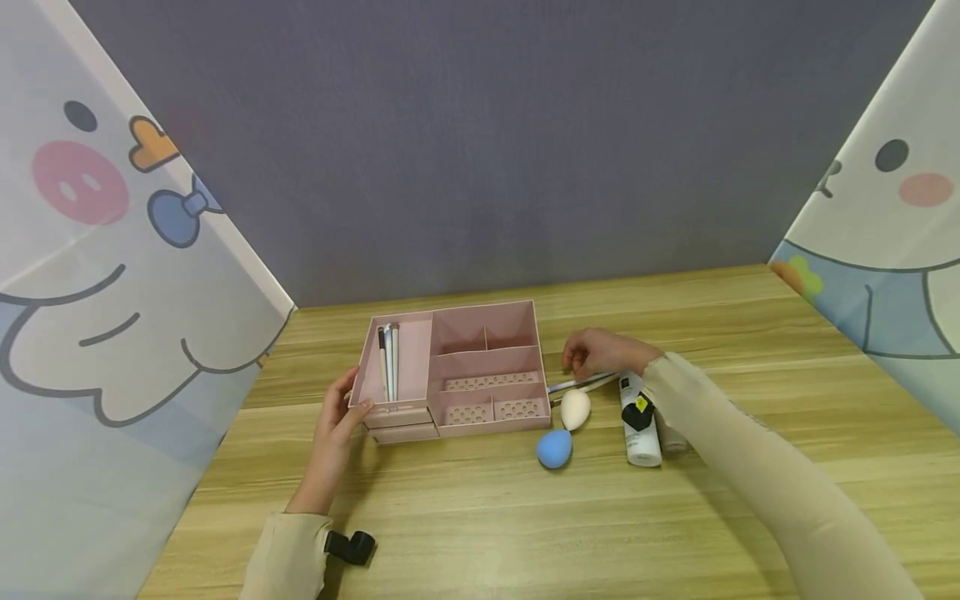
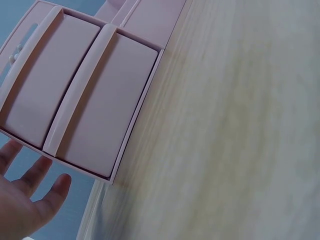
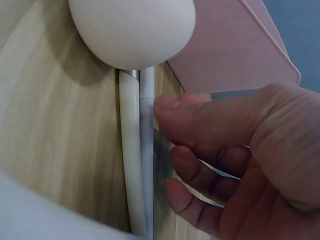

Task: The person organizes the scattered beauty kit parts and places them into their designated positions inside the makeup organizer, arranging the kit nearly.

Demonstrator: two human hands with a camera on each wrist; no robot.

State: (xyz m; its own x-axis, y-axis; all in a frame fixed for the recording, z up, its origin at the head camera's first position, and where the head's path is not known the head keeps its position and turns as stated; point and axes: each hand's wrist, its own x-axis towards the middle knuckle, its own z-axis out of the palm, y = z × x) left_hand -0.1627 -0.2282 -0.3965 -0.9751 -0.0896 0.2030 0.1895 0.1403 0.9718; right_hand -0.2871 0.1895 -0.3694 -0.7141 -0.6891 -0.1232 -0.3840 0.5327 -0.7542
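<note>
A pink organizer stands on the wooden table. My left hand rests against its left side, thumb on the front corner. In the left wrist view, the left hand's spread fingers lie beside two shallow drawers. My right hand hovers beside the organizer, close over makeup brushes on the table. In the right wrist view, its loosely bent thumb and fingertips are right at a grey-blue brush handle, beside a cream brush handle. A white makeup sponge lies over the brushes.
Several brushes lie in the organizer's left tray. A blue makeup sponge sits near its front right corner. Under the right forearm are a white bottle and a grey-white container. A grey panel closes off the back.
</note>
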